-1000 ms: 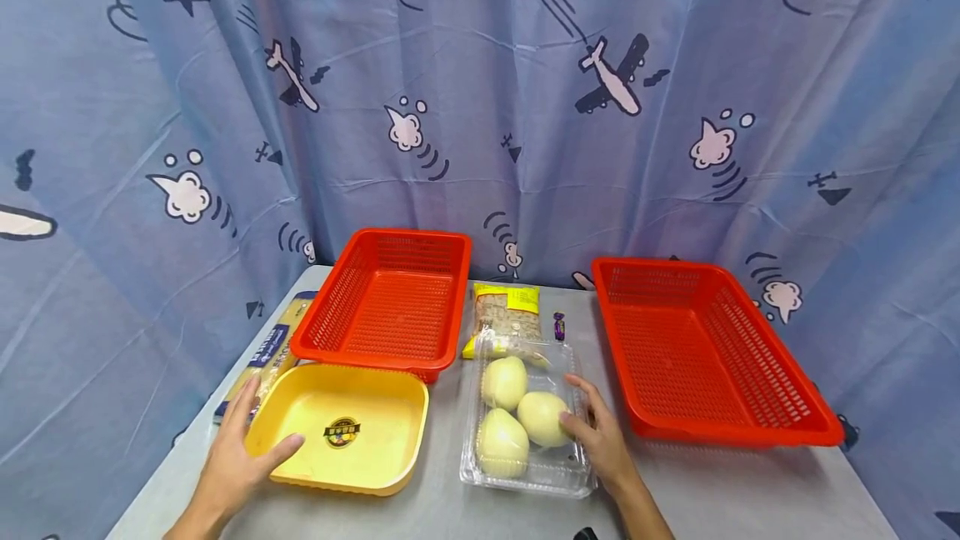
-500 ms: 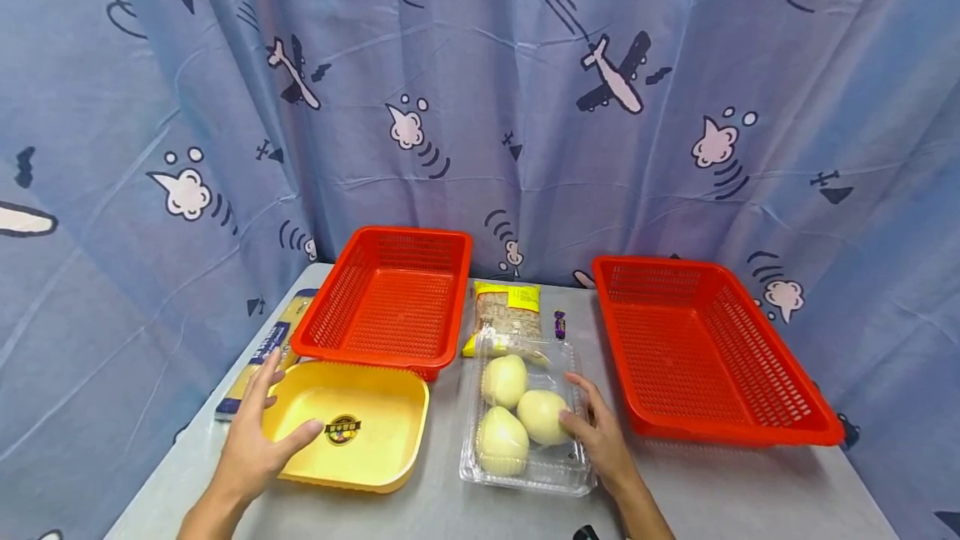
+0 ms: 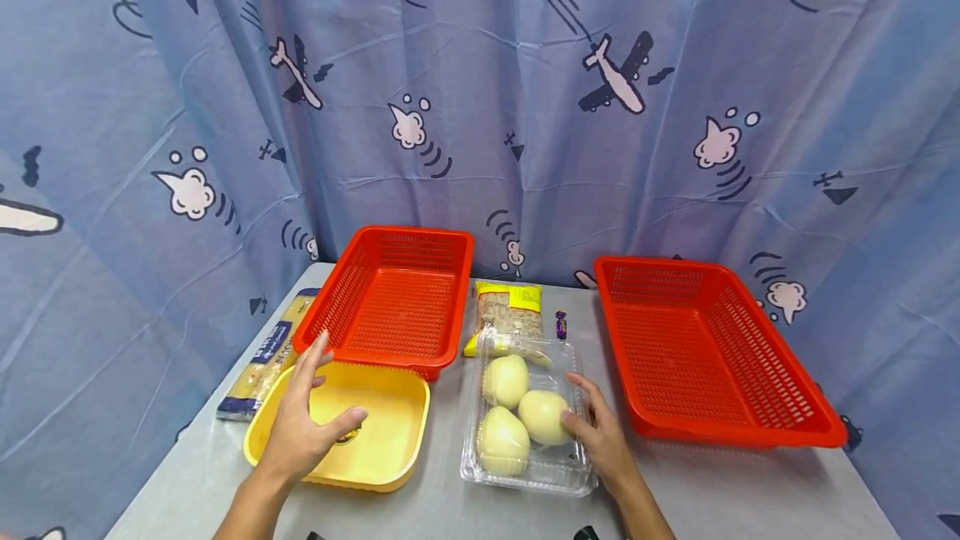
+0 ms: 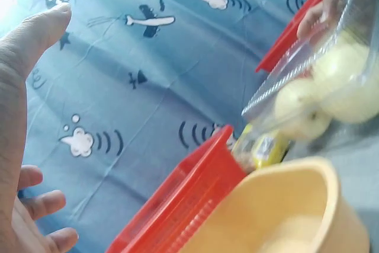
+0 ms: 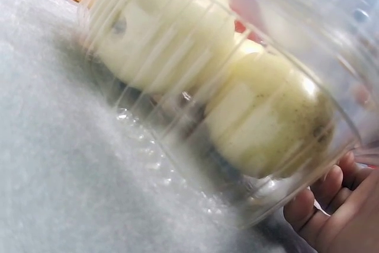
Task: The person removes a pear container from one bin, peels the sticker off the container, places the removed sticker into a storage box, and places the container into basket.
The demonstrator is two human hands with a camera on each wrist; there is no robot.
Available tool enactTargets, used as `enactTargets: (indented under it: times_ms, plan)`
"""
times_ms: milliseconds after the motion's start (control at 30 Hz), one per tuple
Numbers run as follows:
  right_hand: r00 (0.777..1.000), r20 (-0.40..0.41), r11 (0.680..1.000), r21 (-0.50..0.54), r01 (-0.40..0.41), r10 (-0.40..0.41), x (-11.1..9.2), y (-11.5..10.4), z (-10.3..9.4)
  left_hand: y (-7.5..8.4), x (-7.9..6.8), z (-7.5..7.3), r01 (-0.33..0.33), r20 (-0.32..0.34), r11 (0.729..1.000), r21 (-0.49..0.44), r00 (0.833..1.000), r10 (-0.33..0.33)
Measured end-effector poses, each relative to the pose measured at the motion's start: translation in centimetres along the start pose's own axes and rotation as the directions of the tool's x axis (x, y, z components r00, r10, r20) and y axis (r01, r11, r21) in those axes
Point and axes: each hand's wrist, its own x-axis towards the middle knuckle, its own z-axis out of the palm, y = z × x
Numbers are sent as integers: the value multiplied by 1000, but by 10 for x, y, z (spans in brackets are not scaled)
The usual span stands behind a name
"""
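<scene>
My right hand (image 3: 606, 438) grips the right side of a clear plastic clamshell container (image 3: 551, 475), thumb over the lid. Its curled fingers (image 5: 331, 191) lie against the container's side in the right wrist view. Inside sit 3 pale yellow-green pears (image 3: 503, 442), and the container rests on the table. My left hand (image 3: 298, 432) hovers above the yellow plastic basin (image 3: 382, 461), thumb and fingers spread, holding nothing. It hides part of the basin and its round label. In the left wrist view the thumb (image 4: 38, 34) stands well away from the other fingers.
Red baskets stand behind the basin (image 3: 397, 315) and at the right (image 3: 675, 348). A bag of oat-like flakes (image 3: 508, 311) and a purple wrapped candy (image 3: 560, 325) lie behind the container. A noodle packet (image 3: 262, 357) lies along the left table edge. A curtain (image 3: 480, 107) hangs behind.
My left hand has moved right, from the basin's left rim to over its middle, fingers still spread. My right hand and the clamshell container have stayed in place.
</scene>
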Motion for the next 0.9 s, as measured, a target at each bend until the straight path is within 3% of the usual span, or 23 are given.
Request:
enactTargets:
  times_ms: [300, 900]
  plan:
    - [1000, -7, 1000, -6, 4, -5, 1, 1, 1, 3, 11, 32, -80, 29, 992, -99, 996, 83]
    - [1000, -7, 1000, -2, 4, -4, -1, 1, 1, 8, 20, 93, -89, 120, 978, -190, 986, 113]
